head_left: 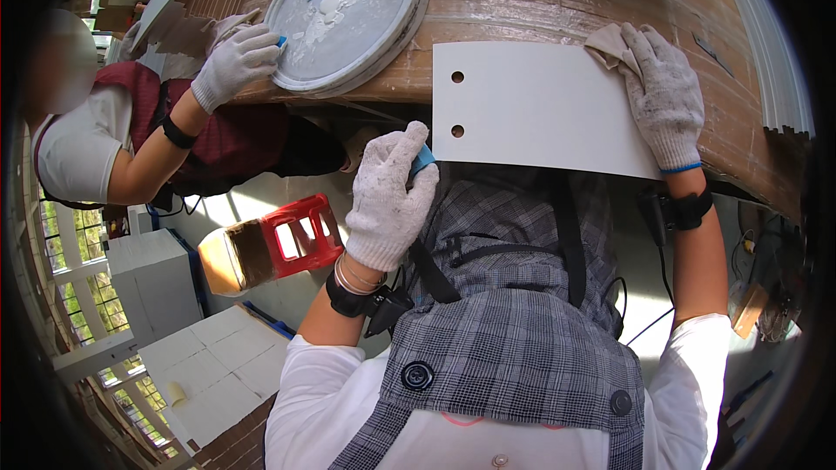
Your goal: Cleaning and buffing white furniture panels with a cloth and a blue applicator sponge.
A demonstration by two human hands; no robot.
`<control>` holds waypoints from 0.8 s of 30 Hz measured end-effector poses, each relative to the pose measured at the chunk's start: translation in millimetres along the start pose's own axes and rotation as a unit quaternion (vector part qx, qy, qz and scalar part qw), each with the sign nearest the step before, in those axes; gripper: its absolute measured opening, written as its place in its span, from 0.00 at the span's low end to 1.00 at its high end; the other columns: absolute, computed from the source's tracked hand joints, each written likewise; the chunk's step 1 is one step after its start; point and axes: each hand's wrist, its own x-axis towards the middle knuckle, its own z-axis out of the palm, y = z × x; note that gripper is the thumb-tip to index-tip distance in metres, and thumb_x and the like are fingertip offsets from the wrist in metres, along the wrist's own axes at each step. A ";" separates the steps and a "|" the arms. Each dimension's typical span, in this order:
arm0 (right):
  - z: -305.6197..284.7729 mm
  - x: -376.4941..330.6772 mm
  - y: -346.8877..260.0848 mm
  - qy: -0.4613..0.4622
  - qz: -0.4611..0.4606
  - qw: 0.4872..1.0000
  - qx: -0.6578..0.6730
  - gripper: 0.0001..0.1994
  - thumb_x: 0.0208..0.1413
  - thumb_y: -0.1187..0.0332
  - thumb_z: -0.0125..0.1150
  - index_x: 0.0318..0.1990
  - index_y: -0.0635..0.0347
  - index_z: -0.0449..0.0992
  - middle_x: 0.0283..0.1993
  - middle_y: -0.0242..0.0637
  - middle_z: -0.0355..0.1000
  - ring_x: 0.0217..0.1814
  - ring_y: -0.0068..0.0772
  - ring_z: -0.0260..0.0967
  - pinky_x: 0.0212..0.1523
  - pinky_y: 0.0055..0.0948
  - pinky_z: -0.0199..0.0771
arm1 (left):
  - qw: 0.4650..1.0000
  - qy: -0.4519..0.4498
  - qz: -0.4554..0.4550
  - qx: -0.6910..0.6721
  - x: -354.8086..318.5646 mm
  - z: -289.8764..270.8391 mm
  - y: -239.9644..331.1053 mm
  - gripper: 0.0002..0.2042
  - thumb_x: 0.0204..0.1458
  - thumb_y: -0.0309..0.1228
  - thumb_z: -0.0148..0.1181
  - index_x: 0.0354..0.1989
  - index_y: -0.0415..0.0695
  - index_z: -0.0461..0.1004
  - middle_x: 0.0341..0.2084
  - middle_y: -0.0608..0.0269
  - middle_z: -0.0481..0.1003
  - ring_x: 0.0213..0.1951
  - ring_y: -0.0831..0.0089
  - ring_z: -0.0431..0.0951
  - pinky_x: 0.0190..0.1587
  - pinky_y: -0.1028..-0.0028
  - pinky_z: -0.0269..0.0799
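Centre frame, a small blue block [424, 157] is pinched in the left hand [388, 196] at the edge of the white panel [540, 109]. The right hand [664, 96], upper right, is spread flat over a cloth [610, 42]. With so much overhang, the panel could probably tip if that pressure is eased.

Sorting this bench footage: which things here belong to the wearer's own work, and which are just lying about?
In use:
white panel
small blue block in left hand
cloth under right hand

Lying about or another's:
round grey lid, worked by a co-worker's gloved hand
red stool
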 end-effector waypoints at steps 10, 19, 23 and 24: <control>-0.8 0.7 0.2 -0.002 0.001 1.000 0.013 0.23 0.56 0.57 0.56 0.60 0.45 0.67 0.58 0.39 0.68 0.57 0.44 0.65 0.57 0.38 0.66 | 1.000 0.001 0.001 -0.008 0.3 -0.2 -1.6 0.23 0.45 0.22 0.63 0.53 0.41 0.71 0.45 0.53 0.70 0.46 0.62 0.72 0.48 0.69 0.71; -2.3 0.0 -0.9 0.000 0.001 1.000 0.012 0.23 0.56 0.57 0.56 0.60 0.44 0.67 0.57 0.39 0.68 0.57 0.42 0.65 0.57 0.37 0.66 | 1.000 -0.002 -0.013 -0.009 -0.7 0.0 -5.6 0.22 0.45 0.21 0.63 0.53 0.41 0.71 0.45 0.54 0.70 0.47 0.63 0.72 0.49 0.70 0.71; -2.0 0.6 -0.3 0.005 -0.003 1.000 0.010 0.23 0.56 0.57 0.57 0.60 0.45 0.67 0.57 0.39 0.68 0.57 0.42 0.65 0.56 0.37 0.66 | 1.000 0.019 -0.017 -0.010 -0.4 -2.9 -7.0 0.22 0.45 0.22 0.63 0.53 0.40 0.71 0.46 0.54 0.70 0.48 0.63 0.72 0.50 0.70 0.71; -3.6 1.2 -0.9 0.002 0.000 1.000 0.011 0.23 0.56 0.57 0.57 0.60 0.45 0.67 0.57 0.39 0.68 0.56 0.42 0.66 0.56 0.37 0.67 | 1.000 0.020 -0.016 -0.012 0.2 -3.6 -6.8 0.22 0.45 0.22 0.63 0.53 0.40 0.71 0.46 0.54 0.70 0.48 0.63 0.72 0.50 0.70 0.71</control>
